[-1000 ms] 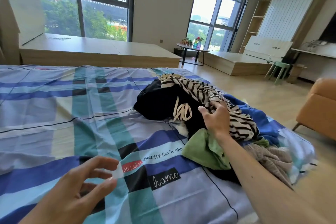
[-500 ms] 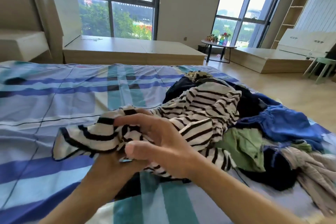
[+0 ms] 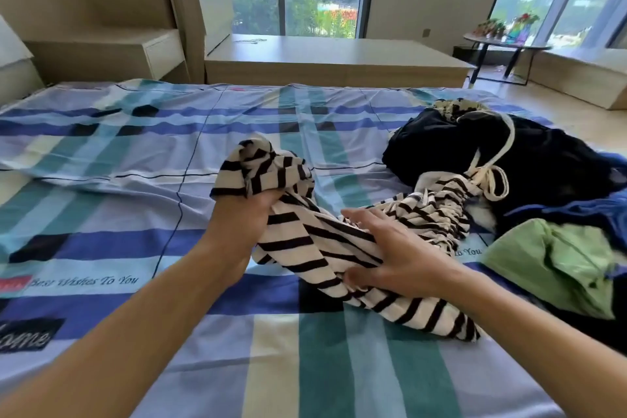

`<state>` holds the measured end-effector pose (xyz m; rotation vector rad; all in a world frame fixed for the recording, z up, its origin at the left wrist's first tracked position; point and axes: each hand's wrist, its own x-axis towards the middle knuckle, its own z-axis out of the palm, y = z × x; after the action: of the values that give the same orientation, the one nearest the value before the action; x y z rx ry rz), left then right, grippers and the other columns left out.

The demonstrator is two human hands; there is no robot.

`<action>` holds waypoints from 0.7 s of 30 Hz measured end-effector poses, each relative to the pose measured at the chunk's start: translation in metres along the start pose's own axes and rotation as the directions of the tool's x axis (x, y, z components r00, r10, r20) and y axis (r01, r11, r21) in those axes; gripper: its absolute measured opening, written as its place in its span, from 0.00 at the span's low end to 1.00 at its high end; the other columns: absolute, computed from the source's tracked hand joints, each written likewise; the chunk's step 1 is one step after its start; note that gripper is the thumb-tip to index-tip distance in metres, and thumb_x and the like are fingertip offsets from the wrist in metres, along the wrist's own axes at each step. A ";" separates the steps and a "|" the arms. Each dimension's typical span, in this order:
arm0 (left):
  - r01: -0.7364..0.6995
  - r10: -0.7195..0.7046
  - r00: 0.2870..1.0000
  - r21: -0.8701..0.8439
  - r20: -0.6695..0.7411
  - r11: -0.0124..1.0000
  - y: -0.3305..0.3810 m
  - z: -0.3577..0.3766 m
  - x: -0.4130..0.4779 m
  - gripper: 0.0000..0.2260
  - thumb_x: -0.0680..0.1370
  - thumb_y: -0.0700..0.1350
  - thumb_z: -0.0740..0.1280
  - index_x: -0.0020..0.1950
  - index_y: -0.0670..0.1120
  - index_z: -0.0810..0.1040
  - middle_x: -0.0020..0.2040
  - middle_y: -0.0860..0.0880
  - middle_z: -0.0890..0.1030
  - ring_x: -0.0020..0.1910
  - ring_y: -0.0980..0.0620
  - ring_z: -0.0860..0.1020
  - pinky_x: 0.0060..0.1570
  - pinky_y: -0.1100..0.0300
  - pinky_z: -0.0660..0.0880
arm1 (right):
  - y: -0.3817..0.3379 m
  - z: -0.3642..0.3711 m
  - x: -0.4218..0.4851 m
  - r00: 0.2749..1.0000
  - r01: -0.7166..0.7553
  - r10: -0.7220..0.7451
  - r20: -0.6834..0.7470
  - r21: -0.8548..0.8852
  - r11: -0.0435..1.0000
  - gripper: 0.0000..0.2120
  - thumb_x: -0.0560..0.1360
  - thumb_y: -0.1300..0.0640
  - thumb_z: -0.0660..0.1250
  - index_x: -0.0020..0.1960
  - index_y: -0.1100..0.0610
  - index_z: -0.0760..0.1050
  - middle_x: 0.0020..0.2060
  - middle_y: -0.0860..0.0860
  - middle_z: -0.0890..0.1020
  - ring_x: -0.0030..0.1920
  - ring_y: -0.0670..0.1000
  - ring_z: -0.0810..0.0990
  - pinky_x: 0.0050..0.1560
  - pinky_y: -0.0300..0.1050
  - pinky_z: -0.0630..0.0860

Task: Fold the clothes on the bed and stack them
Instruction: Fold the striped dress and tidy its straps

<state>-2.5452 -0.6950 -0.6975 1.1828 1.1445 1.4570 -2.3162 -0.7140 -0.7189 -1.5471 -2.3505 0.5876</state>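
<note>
My left hand [image 3: 242,214] is closed around a bunched end of the black-and-white striped garment [image 3: 305,241], lifting that end so it stands up above my fist near the middle of the bed [image 3: 101,153]. My right hand [image 3: 393,254] has its thumb tucked under the same garment and its fingers spread over the top, pinching the fabric further along. Between my hands the striped cloth runs in a twisted band; beyond my right hand one part trails toward the near edge of the bed, and another reaches back to the pile of clothes [image 3: 543,187] at the right edge. In that pile a black garment [image 3: 549,159] with a white drawstring [image 3: 492,180] lies farthest from me, a green garment [image 3: 563,261] sits nearer, touching it, and a bit of blue cloth [image 3: 607,207] shows between them at the very edge. The checked sheet [image 3: 305,366] to the left of the striped garment is wrinkled.
</note>
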 end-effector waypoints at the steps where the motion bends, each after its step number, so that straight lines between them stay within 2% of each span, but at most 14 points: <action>1: 0.001 -0.001 1.000 0.004 0.011 1.000 0.003 -0.003 0.004 0.16 0.77 0.35 0.70 0.64 0.39 0.76 0.55 0.43 0.84 0.53 0.47 0.84 0.54 0.53 0.82 | 0.006 0.004 0.002 1.000 -0.005 0.005 0.010 -0.050 0.999 0.33 0.70 0.43 0.75 0.72 0.44 0.68 0.64 0.43 0.75 0.63 0.44 0.74 0.67 0.44 0.71; 4: 0.023 -0.022 1.000 0.053 -0.007 0.998 0.005 -0.016 0.015 0.19 0.75 0.37 0.72 0.65 0.40 0.75 0.54 0.43 0.85 0.54 0.45 0.84 0.56 0.50 0.81 | 0.016 0.008 0.004 1.000 0.024 -0.024 -0.003 -0.016 1.000 0.13 0.72 0.44 0.75 0.54 0.46 0.81 0.45 0.41 0.83 0.45 0.41 0.80 0.51 0.45 0.78; 7: 0.064 -0.055 0.994 0.090 -0.098 0.994 0.001 -0.033 0.023 0.12 0.77 0.41 0.71 0.60 0.50 0.78 0.51 0.51 0.85 0.52 0.53 0.84 0.48 0.59 0.79 | 0.025 -0.003 0.007 0.994 0.070 -0.056 -0.096 0.143 0.987 0.03 0.75 0.53 0.74 0.45 0.51 0.81 0.37 0.43 0.82 0.37 0.42 0.79 0.44 0.42 0.76; 9: 0.076 -0.060 0.991 0.135 -0.119 0.988 0.000 -0.044 0.029 0.09 0.77 0.42 0.71 0.54 0.54 0.79 0.48 0.55 0.84 0.49 0.57 0.83 0.44 0.62 0.77 | 0.033 -0.015 0.010 0.977 0.115 -0.071 -0.200 0.219 0.969 0.08 0.76 0.57 0.73 0.39 0.53 0.79 0.31 0.45 0.76 0.33 0.42 0.72 0.37 0.43 0.70; 11: 0.069 -0.052 0.995 0.201 -0.087 0.977 0.001 -0.060 0.035 0.10 0.76 0.44 0.73 0.56 0.54 0.80 0.51 0.53 0.85 0.52 0.55 0.83 0.49 0.59 0.78 | 0.041 -0.026 0.013 0.948 0.124 -0.028 -0.317 0.285 0.950 0.13 0.78 0.57 0.71 0.36 0.57 0.75 0.29 0.45 0.70 0.32 0.43 0.67 0.33 0.44 0.64; 13: 0.059 -0.041 0.996 0.240 -0.079 0.969 0.002 -0.075 0.039 0.10 0.76 0.44 0.73 0.57 0.51 0.82 0.52 0.52 0.86 0.53 0.53 0.83 0.52 0.56 0.78 | 0.049 -0.037 0.014 0.900 0.134 0.030 -0.435 0.341 0.930 0.15 0.79 0.57 0.68 0.35 0.61 0.72 0.28 0.47 0.68 0.31 0.44 0.65 0.31 0.43 0.62; 15: 0.094 -0.065 0.990 0.235 -0.125 0.967 0.001 -0.089 0.043 0.04 0.77 0.44 0.72 0.51 0.49 0.83 0.42 0.55 0.87 0.47 0.52 0.84 0.45 0.57 0.78 | 0.057 -0.044 0.014 0.852 0.127 0.084 -0.517 0.360 0.924 0.18 0.81 0.55 0.66 0.36 0.64 0.71 0.29 0.53 0.69 0.31 0.47 0.66 0.32 0.47 0.63; 16: 0.111 -0.074 0.985 0.244 -0.153 0.963 0.000 -0.094 0.043 0.01 0.78 0.43 0.71 0.47 0.49 0.82 0.37 0.57 0.86 0.42 0.55 0.84 0.40 0.59 0.77 | 0.061 -0.045 0.014 0.834 0.121 0.101 -0.543 0.357 0.926 0.19 0.82 0.53 0.65 0.37 0.64 0.71 0.29 0.57 0.69 0.31 0.49 0.66 0.33 0.48 0.63; 18: 0.132 -0.082 0.979 0.278 -0.186 0.952 -0.003 -0.100 0.044 0.04 0.78 0.44 0.71 0.44 0.50 0.81 0.33 0.58 0.84 0.33 0.60 0.82 0.36 0.60 0.75 | 0.067 -0.044 0.014 0.811 0.098 0.127 -0.571 0.348 0.932 0.20 0.82 0.51 0.63 0.37 0.64 0.70 0.31 0.64 0.71 0.33 0.52 0.67 0.34 0.54 0.66; 19: 0.143 -0.085 0.976 0.290 -0.203 0.946 -0.004 -0.101 0.044 0.05 0.78 0.45 0.71 0.43 0.50 0.81 0.35 0.57 0.85 0.33 0.59 0.82 0.37 0.59 0.75 | 0.069 -0.042 0.014 0.807 0.086 0.135 -0.575 0.341 0.936 0.20 0.82 0.51 0.63 0.38 0.64 0.70 0.33 0.67 0.71 0.33 0.52 0.67 0.35 0.54 0.67; 21: 0.156 -0.084 0.971 0.325 -0.225 0.933 -0.007 -0.104 0.044 0.05 0.78 0.46 0.71 0.42 0.51 0.81 0.36 0.56 0.85 0.35 0.58 0.81 0.39 0.58 0.74 | 0.067 -0.039 0.013 0.814 0.066 0.145 -0.562 0.338 0.939 0.18 0.82 0.53 0.62 0.38 0.62 0.70 0.33 0.65 0.71 0.33 0.50 0.67 0.36 0.51 0.66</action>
<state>-2.6532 -0.6625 -0.7094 1.1842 1.6387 1.3447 -2.2505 -0.6712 -0.7157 -1.3674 -1.6545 0.4206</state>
